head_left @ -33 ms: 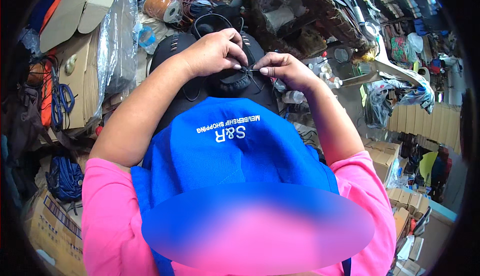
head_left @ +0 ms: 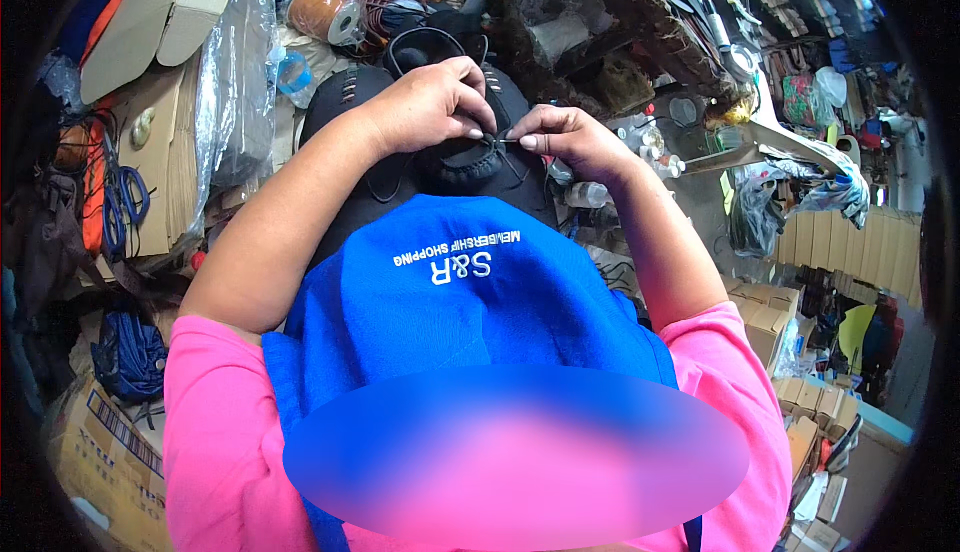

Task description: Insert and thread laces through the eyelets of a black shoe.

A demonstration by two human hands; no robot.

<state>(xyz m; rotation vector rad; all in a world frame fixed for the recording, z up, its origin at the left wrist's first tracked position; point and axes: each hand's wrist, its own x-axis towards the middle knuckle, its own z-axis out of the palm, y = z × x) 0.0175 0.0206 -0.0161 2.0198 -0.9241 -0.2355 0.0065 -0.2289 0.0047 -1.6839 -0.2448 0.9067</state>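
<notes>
On my lap lies a small black piece with a rounded, puckered edge [head_left: 465,170], shaped somewhat like a shoe toe. The closed fingers of my left hand [head_left: 432,107] grip its upper edge, covering much of it. My right hand [head_left: 575,142] is beside it, thumb and forefinger pinched on a thin, needle-like rod [head_left: 510,141] that points at the black piece. A thin black cord [head_left: 383,195] loops out below my left wrist. Dark cloth [head_left: 335,117] covers my knees, with stitch-like marks on both sides.
A blue apron [head_left: 470,302] spreads between my arms. Beyond my knees are an orange thread spool [head_left: 325,17] and coiled brown cord [head_left: 395,7]. Flattened cardboard [head_left: 165,172] and blue-handled scissors [head_left: 132,197] lie at left. Clear bottles [head_left: 640,137] and a metal stand [head_left: 790,142] are at right.
</notes>
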